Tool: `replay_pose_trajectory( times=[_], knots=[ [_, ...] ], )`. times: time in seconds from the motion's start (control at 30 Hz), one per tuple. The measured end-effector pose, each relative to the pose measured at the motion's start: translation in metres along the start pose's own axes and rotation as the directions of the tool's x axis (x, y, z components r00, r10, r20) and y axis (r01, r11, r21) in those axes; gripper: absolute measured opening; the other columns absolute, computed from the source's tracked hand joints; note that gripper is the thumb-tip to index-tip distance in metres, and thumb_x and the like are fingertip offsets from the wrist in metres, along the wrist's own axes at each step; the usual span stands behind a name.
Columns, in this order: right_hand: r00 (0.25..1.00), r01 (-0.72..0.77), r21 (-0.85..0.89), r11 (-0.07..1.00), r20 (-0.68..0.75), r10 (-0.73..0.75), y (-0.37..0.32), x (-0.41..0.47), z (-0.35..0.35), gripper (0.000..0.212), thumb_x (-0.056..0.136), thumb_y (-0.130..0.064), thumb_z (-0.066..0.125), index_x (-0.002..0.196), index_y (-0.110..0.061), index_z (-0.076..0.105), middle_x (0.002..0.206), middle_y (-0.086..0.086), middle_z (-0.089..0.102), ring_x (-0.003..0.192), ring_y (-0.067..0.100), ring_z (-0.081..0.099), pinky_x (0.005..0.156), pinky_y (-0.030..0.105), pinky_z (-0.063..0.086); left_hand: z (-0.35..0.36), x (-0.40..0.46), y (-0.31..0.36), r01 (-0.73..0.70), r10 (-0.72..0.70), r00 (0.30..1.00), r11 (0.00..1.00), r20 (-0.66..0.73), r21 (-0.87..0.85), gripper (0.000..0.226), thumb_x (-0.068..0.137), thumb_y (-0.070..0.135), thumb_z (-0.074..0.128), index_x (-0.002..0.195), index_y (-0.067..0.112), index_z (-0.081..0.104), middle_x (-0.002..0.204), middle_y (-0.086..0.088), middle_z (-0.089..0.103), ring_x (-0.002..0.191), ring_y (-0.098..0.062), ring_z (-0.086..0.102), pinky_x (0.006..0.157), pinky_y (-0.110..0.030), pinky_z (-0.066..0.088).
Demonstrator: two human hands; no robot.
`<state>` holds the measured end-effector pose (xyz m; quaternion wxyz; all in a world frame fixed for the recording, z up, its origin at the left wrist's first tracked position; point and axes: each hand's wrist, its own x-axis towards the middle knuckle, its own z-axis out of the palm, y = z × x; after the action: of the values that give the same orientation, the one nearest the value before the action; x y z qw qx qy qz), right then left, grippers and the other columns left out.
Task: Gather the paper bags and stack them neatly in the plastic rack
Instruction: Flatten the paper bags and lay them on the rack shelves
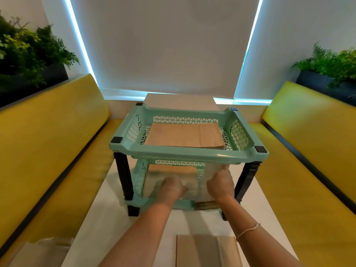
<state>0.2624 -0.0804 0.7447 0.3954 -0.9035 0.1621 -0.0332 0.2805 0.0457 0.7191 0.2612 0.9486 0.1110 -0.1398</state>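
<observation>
Rack [187, 151], mint plastic, two tiers on black legs, sits mid-worktop [92, 234] toward the far edge. Top tier holds a flat stack of brown paper bags [183, 135], lying square inside the basket. Both my hands are inside the lower tier from the near side. My left hand [172, 186] lies palm down, fingers curled over the bags [171, 171] in the lower tier, pressing on them; frame is motion-blurred there, so I can't tell if it actually grips anything. My right hand [220, 183] has fingers wrapped round the right edge of a pale bag, thumb side up near the underside of the top tier. A bag edge [205, 205] pokes out over the lower tier's near rim on the right. More bags [206, 251] lie flat at the worktop's near edge, between my forearms. Another flat sheet [181, 102] lies behind the rack at the far edge. Yellow benches [48, 132] on both sides, planters [327, 74] behind them.
</observation>
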Motion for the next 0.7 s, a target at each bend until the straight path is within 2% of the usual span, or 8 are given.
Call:
replay_pose_trajectory(
  times=[0.07,0.17,0.27,0.37,0.47,0.57,0.63,0.7],
  knots=[
    [1.000,-0.016,0.015,1.000,0.002,0.016,0.002,0.006,0.000,0.062,0.086,0.002,0.050,0.141,0.000,0.024,0.130,0.020,0.047,0.113,0.035,0.053,0.093,0.039,0.045,0.008,0.007,0.009,0.025,-0.029,0.999,0.994,0.038,0.107,0.057,0.084,0.047,0.063,0.123,0.006,0.056,0.127,-0.013,0.054,0.114,-0.025,0.053,0.089,-0.027,0.042],
    [0.999,-0.022,-0.039,0.999,0.026,0.023,0.005,0.014,0.000,0.058,0.085,0.002,0.052,0.138,0.006,0.028,0.132,0.025,0.045,0.113,0.037,0.053,0.092,0.039,0.047,0.017,0.011,0.022,0.077,-0.078,0.997,0.959,-0.005,0.272,0.067,0.081,0.047,0.064,0.131,0.005,0.047,0.132,-0.016,0.040,0.119,-0.029,0.043,0.097,-0.038,0.040],
    [0.999,-0.040,-0.045,0.998,0.031,0.041,0.009,0.020,0.000,0.053,0.086,0.002,0.051,0.136,0.006,0.033,0.128,0.023,0.049,0.111,0.034,0.055,0.089,0.035,0.048,0.020,0.013,0.028,0.160,-0.158,0.987,0.959,-0.028,0.235,0.081,0.077,0.043,0.070,0.137,0.004,0.032,0.130,-0.018,0.034,0.118,-0.032,0.039,0.096,-0.046,0.040],
    [0.998,-0.056,-0.031,0.998,0.033,0.057,0.010,0.023,0.001,0.051,0.087,0.001,0.050,0.135,0.002,0.035,0.125,0.019,0.051,0.109,0.032,0.056,0.086,0.032,0.048,0.018,0.017,0.028,0.218,-0.221,0.975,0.962,0.000,0.164,0.095,0.071,0.038,0.078,0.139,0.003,0.021,0.132,-0.018,0.030,0.120,-0.032,0.038,0.099,-0.044,0.038],
    [0.997,-0.063,-0.056,0.996,0.040,0.065,0.010,0.025,0.002,0.052,0.087,0.001,0.048,0.137,0.003,0.033,0.127,0.019,0.051,0.110,0.031,0.056,0.086,0.032,0.048,0.017,0.022,0.024,0.243,-0.244,0.970,0.969,0.024,0.042,0.093,0.071,0.028,0.079,0.139,0.001,0.022,0.138,-0.019,0.031,0.128,-0.033,0.037,0.104,-0.039,0.037],
    [0.996,-0.074,-0.059,0.995,0.044,0.077,0.008,0.025,0.002,0.049,0.088,0.001,0.048,0.135,0.003,0.036,0.128,0.019,0.050,0.111,0.031,0.055,0.087,0.032,0.047,0.018,0.024,0.017,0.196,-0.196,0.981,0.981,0.011,0.003,0.086,0.079,0.029,0.073,0.140,0.001,0.019,0.140,-0.016,0.038,0.130,-0.029,0.039,0.105,-0.031,0.036],
    [0.997,-0.068,-0.049,0.996,0.041,0.070,0.007,0.024,0.004,0.045,0.087,0.000,0.048,0.131,0.001,0.040,0.129,0.018,0.050,0.112,0.031,0.054,0.090,0.031,0.046,0.018,0.025,0.015,0.143,-0.145,0.989,0.985,-0.014,-0.096,0.072,0.086,0.022,0.066,0.141,0.003,0.023,0.140,-0.013,0.041,0.128,-0.025,0.042,0.100,-0.026,0.037],
    [0.997,-0.062,-0.039,0.997,0.035,0.064,0.006,0.023,0.004,0.043,0.088,0.001,0.048,0.130,0.001,0.042,0.129,0.018,0.050,0.114,0.030,0.053,0.092,0.031,0.045,0.015,0.027,0.010,0.107,-0.121,0.990,0.978,-0.067,-0.177,0.061,0.087,0.019,0.065,0.138,0.007,0.033,0.137,-0.010,0.045,0.120,-0.022,0.049,0.087,-0.024,0.042]
  ],
)
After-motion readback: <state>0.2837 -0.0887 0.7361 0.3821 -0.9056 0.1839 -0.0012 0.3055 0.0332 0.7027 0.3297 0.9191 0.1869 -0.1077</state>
